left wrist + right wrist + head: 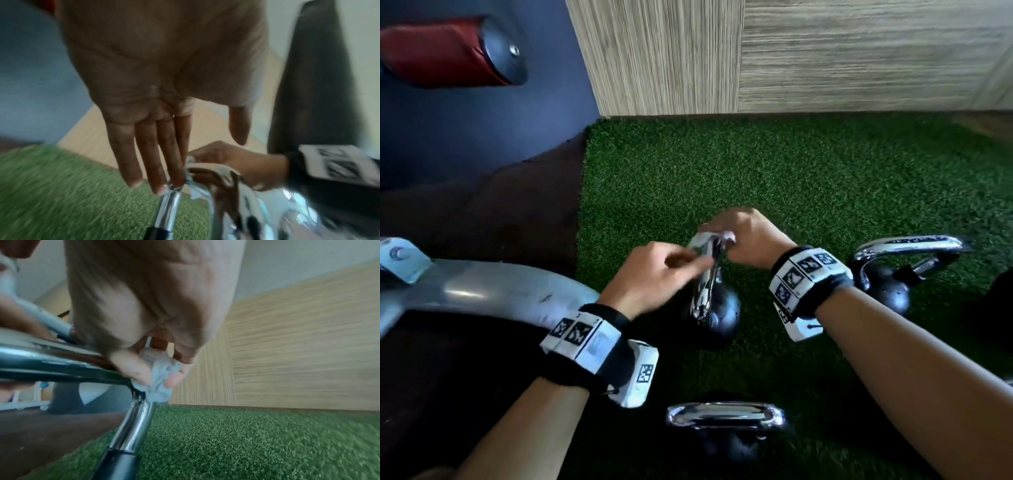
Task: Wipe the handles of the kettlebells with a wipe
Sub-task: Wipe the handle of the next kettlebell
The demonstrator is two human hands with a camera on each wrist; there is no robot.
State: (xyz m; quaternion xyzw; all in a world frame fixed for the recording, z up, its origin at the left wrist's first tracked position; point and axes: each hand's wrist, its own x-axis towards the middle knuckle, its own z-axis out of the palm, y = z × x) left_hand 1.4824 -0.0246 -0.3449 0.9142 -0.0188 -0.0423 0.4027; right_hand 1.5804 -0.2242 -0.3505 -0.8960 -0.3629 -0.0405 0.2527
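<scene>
Three black kettlebells with chrome handles stand on green turf (pixel 825 178). My right hand (pixel 739 236) pinches a crumpled white wipe (pixel 158 379) against the far top corner of the middle kettlebell's handle (pixel 705 281). The wipe (pixel 727 235) shows only as a small white bit under my fingers in the head view. My left hand (pixel 661 270) reaches in from the left, its straight fingertips (pixel 158 188) touching the near end of that handle (pixel 168 209), thumb held apart. The ball of the middle kettlebell (pixel 719 315) sits below both hands.
A second kettlebell (pixel 887 287) stands to the right, and a third (pixel 726 416) is close to me at the bottom. A grey metal machine leg (pixel 482 291) crosses the dark floor on the left. A wood-panel wall (pixel 825 54) bounds the turf at the back.
</scene>
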